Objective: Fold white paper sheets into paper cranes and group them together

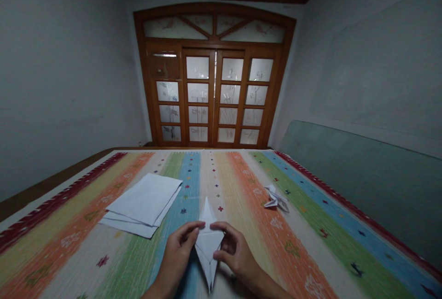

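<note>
No text, labels, brands, numbers or signs can be read anywhere in this view.

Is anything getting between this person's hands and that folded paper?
Nothing visible does. The left hand and right hand are both directly on the folded paper. The paper stack lies off to the left and the small paper figure off to the right, both apart from the hands.

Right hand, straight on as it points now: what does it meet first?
The pointed folded white paper model between the hands. The right hand looks already on it, though depth is hard to judge here. Past the model, that line reaches the left hand.
</note>
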Demonstrator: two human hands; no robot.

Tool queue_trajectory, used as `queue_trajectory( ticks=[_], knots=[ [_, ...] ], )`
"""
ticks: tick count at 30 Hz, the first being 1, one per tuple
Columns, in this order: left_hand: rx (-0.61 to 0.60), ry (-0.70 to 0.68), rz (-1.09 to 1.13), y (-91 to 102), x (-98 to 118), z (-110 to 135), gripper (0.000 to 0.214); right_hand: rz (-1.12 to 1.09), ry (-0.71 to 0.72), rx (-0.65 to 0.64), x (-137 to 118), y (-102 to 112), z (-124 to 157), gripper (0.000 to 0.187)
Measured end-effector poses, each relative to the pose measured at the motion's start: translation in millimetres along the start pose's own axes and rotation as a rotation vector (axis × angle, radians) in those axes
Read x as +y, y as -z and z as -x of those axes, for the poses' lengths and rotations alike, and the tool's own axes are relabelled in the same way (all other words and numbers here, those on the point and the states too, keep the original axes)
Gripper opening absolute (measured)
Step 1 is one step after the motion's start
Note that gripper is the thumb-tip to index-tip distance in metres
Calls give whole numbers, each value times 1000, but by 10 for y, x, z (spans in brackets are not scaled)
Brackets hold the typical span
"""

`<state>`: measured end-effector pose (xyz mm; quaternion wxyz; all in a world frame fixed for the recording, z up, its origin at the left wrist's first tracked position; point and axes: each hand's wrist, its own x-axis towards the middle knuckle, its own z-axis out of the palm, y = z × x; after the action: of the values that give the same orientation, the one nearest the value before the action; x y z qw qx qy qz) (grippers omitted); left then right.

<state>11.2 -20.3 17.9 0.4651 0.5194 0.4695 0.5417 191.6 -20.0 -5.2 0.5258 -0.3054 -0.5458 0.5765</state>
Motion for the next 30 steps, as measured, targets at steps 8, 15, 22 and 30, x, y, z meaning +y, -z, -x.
queue_trajectory(
  ticks=[8,15,22,30],
  knots=[
    [-130,133,311,4,-28,31,44,-62,37,52,52,40,-22,47],
    [-145,89,322,0,-67,26,43,-22,21,194,32,14,-51,41],
    [-121,87,309,10,-76,21,38,34,25,182,47,72,-42,41],
    [-85,58,199,-35,-63,1,34,113,68,156,90,91,-26,39]
  ],
)
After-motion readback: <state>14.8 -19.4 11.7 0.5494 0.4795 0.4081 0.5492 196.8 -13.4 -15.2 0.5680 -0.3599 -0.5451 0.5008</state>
